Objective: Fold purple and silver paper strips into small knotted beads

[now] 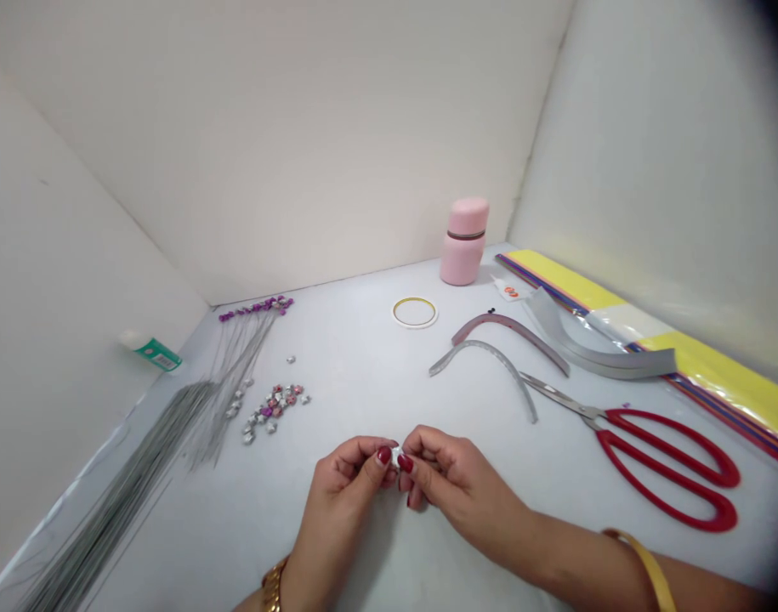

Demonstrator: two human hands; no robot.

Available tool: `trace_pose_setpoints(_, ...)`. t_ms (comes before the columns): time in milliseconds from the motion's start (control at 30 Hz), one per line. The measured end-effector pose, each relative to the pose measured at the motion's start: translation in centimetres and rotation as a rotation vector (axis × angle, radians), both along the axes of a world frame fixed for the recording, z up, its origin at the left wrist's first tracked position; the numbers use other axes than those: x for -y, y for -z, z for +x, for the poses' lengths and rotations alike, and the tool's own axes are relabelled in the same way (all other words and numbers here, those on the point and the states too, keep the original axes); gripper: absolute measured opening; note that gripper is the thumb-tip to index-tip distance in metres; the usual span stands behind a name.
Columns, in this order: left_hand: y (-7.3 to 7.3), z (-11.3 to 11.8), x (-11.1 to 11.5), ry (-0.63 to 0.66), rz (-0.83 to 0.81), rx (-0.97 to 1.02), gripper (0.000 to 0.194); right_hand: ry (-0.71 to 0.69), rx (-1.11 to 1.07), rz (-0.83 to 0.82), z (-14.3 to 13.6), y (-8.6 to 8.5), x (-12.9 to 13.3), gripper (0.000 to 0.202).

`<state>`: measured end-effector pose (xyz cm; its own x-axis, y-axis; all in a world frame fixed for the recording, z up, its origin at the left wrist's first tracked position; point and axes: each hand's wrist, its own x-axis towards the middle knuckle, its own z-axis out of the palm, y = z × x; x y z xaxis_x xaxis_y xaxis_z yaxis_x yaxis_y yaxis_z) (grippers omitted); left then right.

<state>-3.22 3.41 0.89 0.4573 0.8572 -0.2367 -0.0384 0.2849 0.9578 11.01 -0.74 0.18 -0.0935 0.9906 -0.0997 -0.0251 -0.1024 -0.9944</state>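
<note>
Silvery piece, toward the worktop's near edge, is pinched in the grip of left hand and right hand. Probably light and crushable, it wants a soft hold by its rim. Beyond, folded stars lie toward the left edge, a pink flask near the back.

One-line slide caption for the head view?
Left hand and right hand pinch a small silvery piece; folded stars left, red-handled scissors right.
</note>
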Motion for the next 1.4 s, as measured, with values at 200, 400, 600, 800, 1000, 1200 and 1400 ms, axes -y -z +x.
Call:
trace_pose_setpoints(200,-0.07,0.14,0.05,-0.023,-0.057,0.023,0.011,0.026,-0.032,0.000,0.05,0.05,-0.05,0.017)
trace_pose_setpoints(400,-0.19,0.22,0.13,-0.058,-0.056,-0.038,0.006,0.074,0.011,0.056,0.08,-0.05,0.02,0.006)
trace_pose_setpoints(600,0.14,0.01,-0.02,-0.006,-0.061,-0.001,0.010,0.048,0.131,0.175,0.08,0.18,0.12,0.005)
trace_pose_setpoints(800,0.05,0.20,-0.10,0.036,-0.071,0.032,0.009,0.063,0.129,0.152,0.26,0.52,0.10,0.012)
trace_pose_setpoints(1000,0.17,0.19,-0.18,0.043,-0.077,0.056,0.014,0.063,0.089,0.158,0.28,0.08,0.06,0.007)
trace_pose_setpoints(1200,-0.21,0.26,-0.14,0.112,-0.164,0.137,0.013,0.063,-0.090,0.034,0.21,0.16,-0.08,0.010)
trace_pose_setpoints(1400,0.19,0.29,0.04,0.078,-0.205,0.169,0.012,0.058,-0.168,-0.032,0.24,0.26,-0.24,0.015)
